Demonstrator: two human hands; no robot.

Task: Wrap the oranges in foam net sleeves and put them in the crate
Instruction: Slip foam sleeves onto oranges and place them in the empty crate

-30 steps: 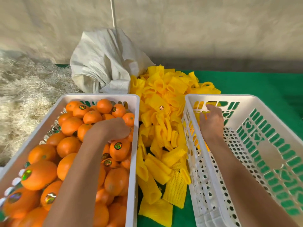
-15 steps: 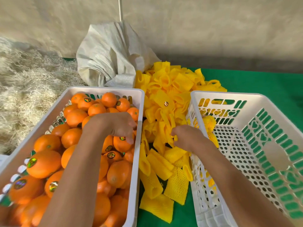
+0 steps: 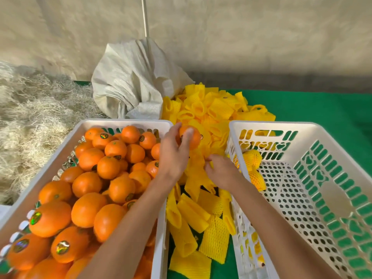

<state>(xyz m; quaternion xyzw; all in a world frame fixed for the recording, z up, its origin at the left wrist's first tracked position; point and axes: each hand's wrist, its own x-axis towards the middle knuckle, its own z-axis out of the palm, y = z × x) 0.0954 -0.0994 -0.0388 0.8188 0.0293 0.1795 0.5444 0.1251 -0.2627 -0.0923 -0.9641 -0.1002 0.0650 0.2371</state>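
Wall point(image 3: 241, 37): pale and rough, spanning the top of the view.

Desk point(image 3: 322, 109): covered in green; all listed items are carried on it.

Straw heap point(image 3: 36, 117): pale shredded material, piled at far left beside the full crate.

Right crate point(image 3: 302, 198): white perforated plastic, green showing through its slots. Two wrapped oranges point(image 3: 251, 158) in yellow net are seen in its near-left corner, against the wall.

Left crate point(image 3: 124, 122): white plastic, filled with a heap of loose oranges point(image 3: 90, 188), several bearing round shiny stickers.

Sack point(image 3: 130, 87): crumpled white woven cloth, set behind the left crate, with a thin white pole rising behind it.

Foam net sleeves point(image 3: 201, 218): yellow, piled loosely between the two crates and heaped further back beside the sack.

Left hand point(image 3: 175, 156): raised over the right rim of the left crate. One orange point(image 3: 191, 136) is gripped in its curled fingers and held above the sleeve pile.

Right hand point(image 3: 221, 172): lowered onto the sleeve pile just beside the right crate's left wall. Its fingers are curled into the yellow sleeves; whether a sleeve is pinched cannot be told.
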